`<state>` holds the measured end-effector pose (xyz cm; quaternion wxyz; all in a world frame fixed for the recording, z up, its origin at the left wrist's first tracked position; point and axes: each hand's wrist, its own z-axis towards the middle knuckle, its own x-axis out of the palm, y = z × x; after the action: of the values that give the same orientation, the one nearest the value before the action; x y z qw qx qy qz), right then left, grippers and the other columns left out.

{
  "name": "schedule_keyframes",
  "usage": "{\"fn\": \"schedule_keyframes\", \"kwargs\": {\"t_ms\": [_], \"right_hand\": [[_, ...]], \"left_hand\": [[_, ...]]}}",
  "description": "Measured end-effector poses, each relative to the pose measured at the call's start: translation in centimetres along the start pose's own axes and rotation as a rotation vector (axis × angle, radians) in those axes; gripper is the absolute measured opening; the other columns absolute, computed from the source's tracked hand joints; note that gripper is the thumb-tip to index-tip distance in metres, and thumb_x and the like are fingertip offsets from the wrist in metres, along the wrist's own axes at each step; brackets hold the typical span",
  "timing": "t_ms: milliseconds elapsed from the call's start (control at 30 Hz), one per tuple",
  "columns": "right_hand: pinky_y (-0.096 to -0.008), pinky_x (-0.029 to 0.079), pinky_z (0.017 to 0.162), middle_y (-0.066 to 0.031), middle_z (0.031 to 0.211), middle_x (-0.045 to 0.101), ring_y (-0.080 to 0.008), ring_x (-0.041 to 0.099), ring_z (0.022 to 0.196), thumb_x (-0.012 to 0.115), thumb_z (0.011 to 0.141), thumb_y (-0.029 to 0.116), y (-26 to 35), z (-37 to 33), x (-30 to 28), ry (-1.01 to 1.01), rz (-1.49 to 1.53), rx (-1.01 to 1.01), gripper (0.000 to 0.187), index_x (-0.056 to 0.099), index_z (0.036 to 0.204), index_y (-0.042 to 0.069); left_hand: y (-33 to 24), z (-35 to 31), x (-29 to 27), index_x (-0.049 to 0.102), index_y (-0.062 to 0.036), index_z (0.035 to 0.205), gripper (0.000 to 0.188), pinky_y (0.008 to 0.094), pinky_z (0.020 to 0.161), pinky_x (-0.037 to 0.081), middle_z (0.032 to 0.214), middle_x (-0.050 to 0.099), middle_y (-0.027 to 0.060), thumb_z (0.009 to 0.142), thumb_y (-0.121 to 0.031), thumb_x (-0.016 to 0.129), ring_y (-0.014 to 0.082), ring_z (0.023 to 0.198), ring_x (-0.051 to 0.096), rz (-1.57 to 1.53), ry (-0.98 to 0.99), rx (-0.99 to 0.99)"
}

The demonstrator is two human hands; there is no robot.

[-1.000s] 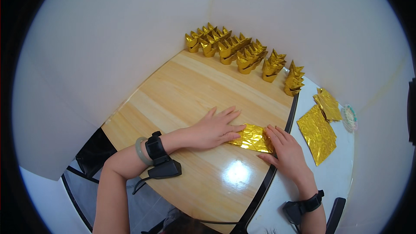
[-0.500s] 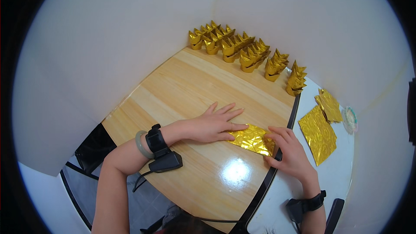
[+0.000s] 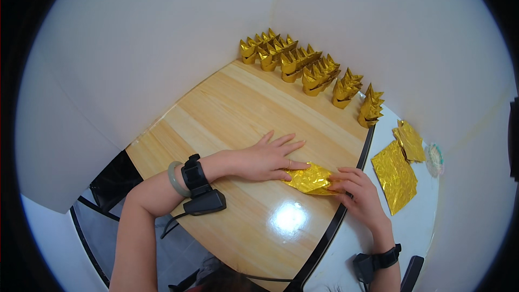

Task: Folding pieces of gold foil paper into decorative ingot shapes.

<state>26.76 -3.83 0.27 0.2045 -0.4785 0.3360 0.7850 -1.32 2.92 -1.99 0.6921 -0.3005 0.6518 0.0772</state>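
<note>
A sheet of shiny gold foil paper [image 3: 309, 178] lies on the wooden tabletop, its right part bent up and creased. My left hand [image 3: 262, 160] rests flat on the wood with fingers spread; its thumb and index finger touch the paper's left end. At the right end, my right hand [image 3: 358, 192] has its fingers and thumb closed on the paper's edge. Part of that edge is hidden behind the fingers.
Rows of folded gold paper ingots [image 3: 319, 75] stand along the far table edge. Flat gold foil sheets [image 3: 394, 176] lie on the white surface [image 3: 354, 243] at right, near a small round clear item [image 3: 434, 159]. White walls enclose the far sides.
The right end of the foil paper, flatter before, is now bent up and inward. My right hand has shifted slightly left with it; my left hand keeps its place on the paper.
</note>
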Motion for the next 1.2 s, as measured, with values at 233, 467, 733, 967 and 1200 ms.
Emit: {"fn": "schedule_keyframes", "kwargs": {"t_ms": [233,467,733,967,1200], "right_hand": [[-0.0341,0.05,0.08,-0.0092,0.099,0.062,-0.0271,0.061,0.087,0.07,0.079,0.013,1.4,0.6,0.4,0.039,0.284,0.461,0.021,0.064,0.097,0.006],[-0.0345,0.05,0.076,-0.0092,0.097,0.057,-0.0274,0.058,0.09,0.073,0.077,0.025,1.8,1.2,2.5,-0.085,-0.027,0.447,0.037,0.059,0.105,0.006],[-0.0339,0.049,0.069,-0.0084,0.086,0.058,-0.0246,0.058,0.081,0.079,0.07,0.025,2.5,1.6,2.0,-0.043,0.064,0.594,0.04,0.06,0.1,0.006],[-0.0318,0.046,0.066,-0.0066,0.076,0.058,-0.0233,0.055,0.074,0.075,0.069,0.005,1.5,1.5,1.7,-0.27,0.204,0.345,0.018,0.063,0.083,0.004],[-0.0355,0.049,0.073,-0.007,0.084,0.062,-0.0265,0.059,0.083,0.065,0.07,-0.003,0.4,1.0,2.2,-0.195,0.049,0.17,0.015,0.063,0.083,0.006]], "left_hand": [[0.1,0.1,0.0,0.053,-0.0296,0.13,0.038,0.0614,0.109,0.013,0.15,0.026,0.0118,0.093,-0.027,0.049,0.0354,0.141,0.015,-0.066,0.013,0.137],[0.1,0.3,0.4,0.056,-0.0236,0.127,0.038,0.0562,0.109,0.018,0.145,0.034,0.0124,0.09,-0.023,0.054,0.0347,0.137,0.024,-0.076,-0.059,0.176],[-0.3,0.4,0.8,0.053,-0.0036,0.126,0.049,0.0395,0.103,0.033,0.121,0.047,0.0159,0.08,-0.016,0.065,0.0324,0.115,0.041,-0.204,-0.265,0.139],[-0.9,0.5,0.0,0.061,-0.004,0.103,0.028,0.0353,0.091,0.041,0.101,0.055,0.0098,0.077,-0.009,0.068,0.027,0.102,0.048,-0.425,-0.33,0.057],[-0.5,0.4,-0.2,0.065,-0.008,0.089,0.014,0.0331,0.082,0.044,0.093,0.057,0.0036,0.077,-0.014,0.07,0.0232,0.093,0.053,-0.205,-0.369,0.191]]}}
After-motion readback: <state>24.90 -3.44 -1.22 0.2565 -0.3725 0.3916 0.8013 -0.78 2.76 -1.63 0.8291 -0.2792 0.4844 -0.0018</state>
